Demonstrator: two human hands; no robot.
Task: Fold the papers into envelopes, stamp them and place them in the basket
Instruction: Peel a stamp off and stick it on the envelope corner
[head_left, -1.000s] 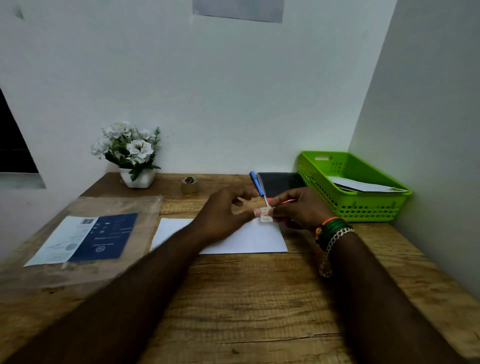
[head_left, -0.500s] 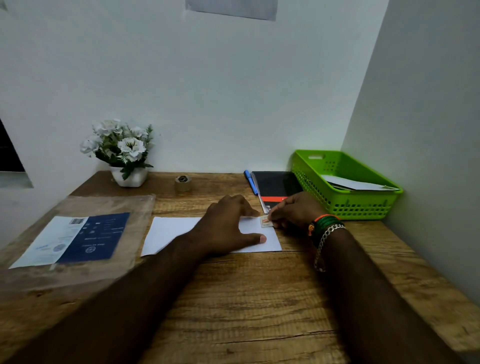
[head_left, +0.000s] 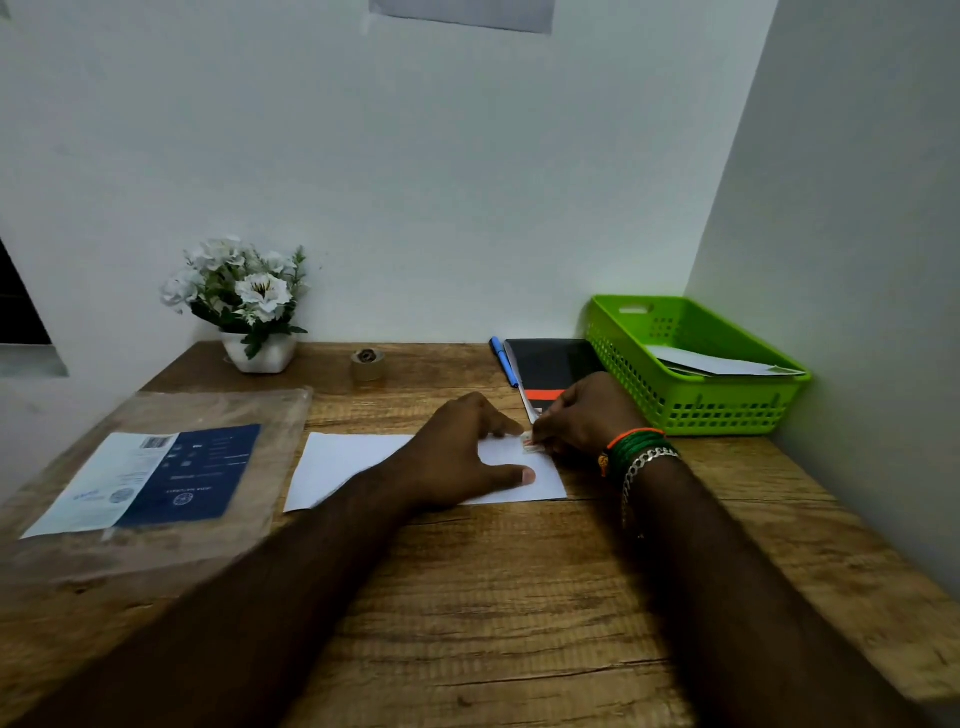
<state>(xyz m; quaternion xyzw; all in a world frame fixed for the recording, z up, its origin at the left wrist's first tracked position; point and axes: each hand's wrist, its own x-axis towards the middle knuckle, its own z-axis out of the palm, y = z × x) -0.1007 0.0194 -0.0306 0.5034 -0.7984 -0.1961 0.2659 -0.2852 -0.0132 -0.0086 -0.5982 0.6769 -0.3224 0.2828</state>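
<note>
A folded white paper envelope (head_left: 343, 465) lies flat on the wooden desk in front of me. My left hand (head_left: 462, 454) rests on its right half, fingers spread and thumb flat on the paper. A small stamp (head_left: 529, 442) sits at the envelope's upper right corner. My right hand (head_left: 584, 415) has its fingers curled, and its fingertips pinch the stamp down against the paper. The green basket (head_left: 727, 410) stands at the back right by the wall, with white envelopes (head_left: 717, 364) inside.
A black notebook (head_left: 550, 364) and a blue pen (head_left: 503, 358) lie behind my hands. A small tape roll (head_left: 368, 364) and a white flower pot (head_left: 249, 312) stand at the back. A clear plastic sleeve with a blue sheet (head_left: 156, 478) covers the left side.
Both hands came down from above the desk onto the envelope. The left hand flattened on the paper, and the right hand brought the stamp down to the upper right corner.
</note>
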